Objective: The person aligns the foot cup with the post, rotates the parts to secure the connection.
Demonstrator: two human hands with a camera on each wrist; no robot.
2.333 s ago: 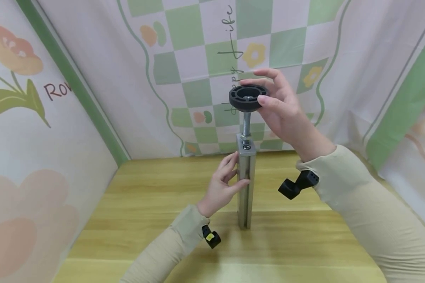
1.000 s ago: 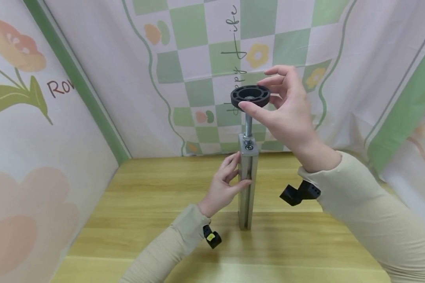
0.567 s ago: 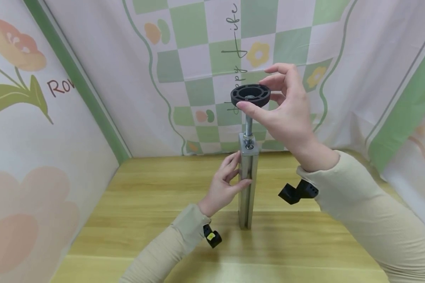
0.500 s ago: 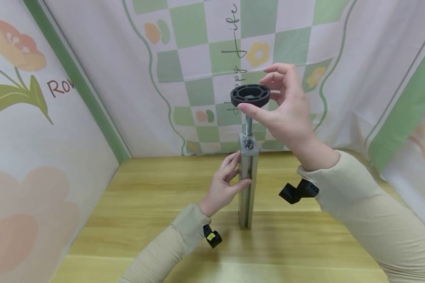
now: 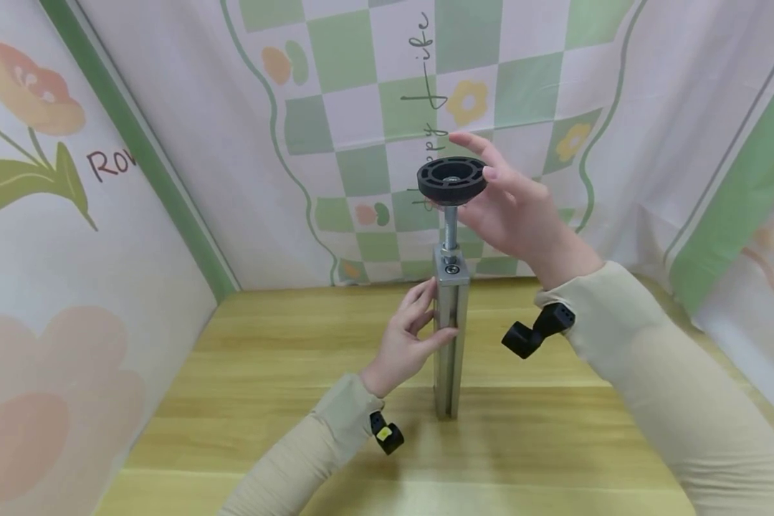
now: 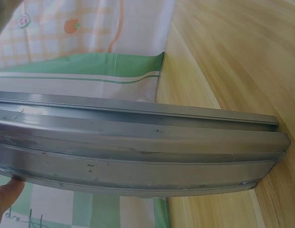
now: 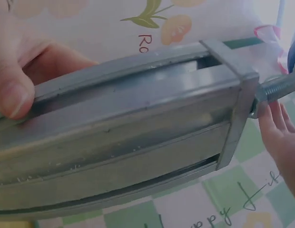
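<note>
A silver aluminium profile [image 5: 448, 344] stands upright on the table, an end plate [image 5: 450, 271] on its top. My left hand [image 5: 405, 340] grips it from the left, thumb across the near face and fingers on the far left side. Out of the plate rises a threaded bolt [image 5: 450, 228] with a nut [image 5: 450, 252], bearing a round black levelling foot [image 5: 450, 188]. My right hand [image 5: 512, 208] holds the foot from the right: the thumb tip touches its rim, and other fingers reach behind, partly hidden. The index finger points up, apart from the rim. In the right wrist view, fingertips appear beside the bolt [image 7: 280, 89].
The wooden table [image 5: 264, 358] ends against a checked curtain [image 5: 348, 107] close behind the profile. Patterned fabric walls close in both sides, the left wall [image 5: 51, 272] with a tulip print. Black camera mounts [image 5: 532, 333] sit at the wrists.
My right thumb has gone from the foot's near left rim back to its right side, and the index finger has stretched out behind. The left hand and profile keep their place.
</note>
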